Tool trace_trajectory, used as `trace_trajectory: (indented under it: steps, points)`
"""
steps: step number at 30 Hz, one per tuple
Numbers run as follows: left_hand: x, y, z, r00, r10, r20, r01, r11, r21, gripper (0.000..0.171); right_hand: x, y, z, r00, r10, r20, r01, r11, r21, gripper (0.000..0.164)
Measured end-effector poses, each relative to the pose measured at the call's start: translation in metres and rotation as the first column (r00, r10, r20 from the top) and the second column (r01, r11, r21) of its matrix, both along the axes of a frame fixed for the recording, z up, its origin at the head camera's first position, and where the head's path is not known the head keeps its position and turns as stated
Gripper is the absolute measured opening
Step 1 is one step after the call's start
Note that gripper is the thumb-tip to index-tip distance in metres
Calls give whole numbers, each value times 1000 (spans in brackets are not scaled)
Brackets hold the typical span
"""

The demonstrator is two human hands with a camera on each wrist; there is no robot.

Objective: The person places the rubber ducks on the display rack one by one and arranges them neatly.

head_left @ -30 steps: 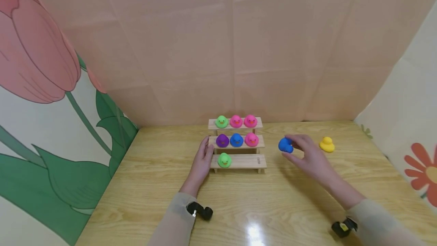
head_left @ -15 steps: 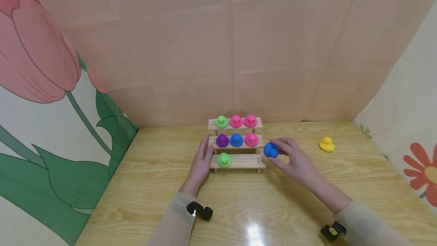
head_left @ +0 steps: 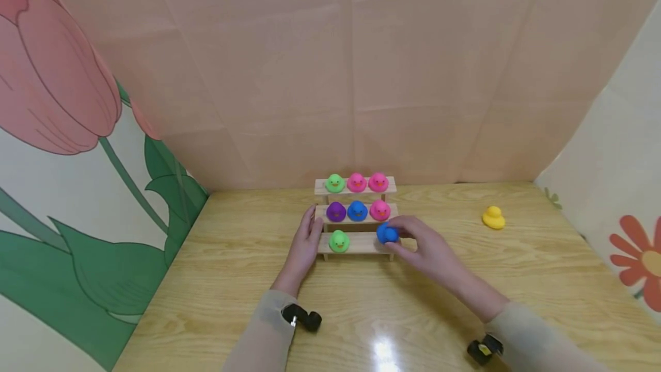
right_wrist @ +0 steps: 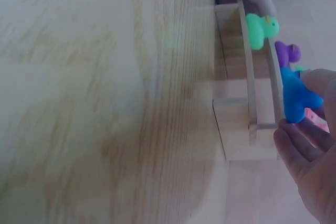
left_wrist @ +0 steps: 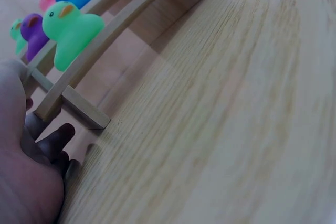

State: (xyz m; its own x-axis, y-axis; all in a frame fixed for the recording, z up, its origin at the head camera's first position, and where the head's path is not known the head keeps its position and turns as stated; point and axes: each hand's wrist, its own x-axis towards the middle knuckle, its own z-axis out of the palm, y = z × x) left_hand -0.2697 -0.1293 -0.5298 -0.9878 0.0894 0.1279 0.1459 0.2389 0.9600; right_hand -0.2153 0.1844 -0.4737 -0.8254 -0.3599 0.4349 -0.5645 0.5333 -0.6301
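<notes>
A three-tier wooden display stand (head_left: 361,248) holds small rubber ducks. On the lowest tier a green duck (head_left: 339,241) sits at the left. My right hand (head_left: 431,251) pinches a blue rubber duck (head_left: 387,233) between thumb and fingers, close over the right end of that tier; in the right wrist view the blue duck (right_wrist: 298,98) hangs just off the plank's edge. At the stand's left side, my left hand (head_left: 304,243) grips the ends of the planks, its fingers (left_wrist: 60,139) curled by the lower plank in the left wrist view.
The middle tier bears purple (head_left: 336,212), blue (head_left: 357,211) and pink (head_left: 380,210) ducks. On the top tier are a green duck (head_left: 335,183) and two pink ones. A yellow duck (head_left: 494,217) sits on the wooden table (head_left: 232,268) at the right. A plain backdrop (head_left: 289,73) rises behind.
My right hand has carried the blue duck leftward from the table's right side to the lowest tier's right end. The left hand stays at the stand's left side.
</notes>
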Motion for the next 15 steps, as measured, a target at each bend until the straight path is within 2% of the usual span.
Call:
trace_trajectory:
  steps: [7, 15]
  points:
    - [-3, 0, -2, 1000, 1, -6, -1, 1000, -8, 67, -2, -19, 0, 1000, -14, 19, 14, 1000, 14, 31]
    - [-2, -1, -2, 1000, -7, -8, 7, 1000, -12, 69, -5, -39, 0, 998, -41, 49, 36, 995, 88, 30]
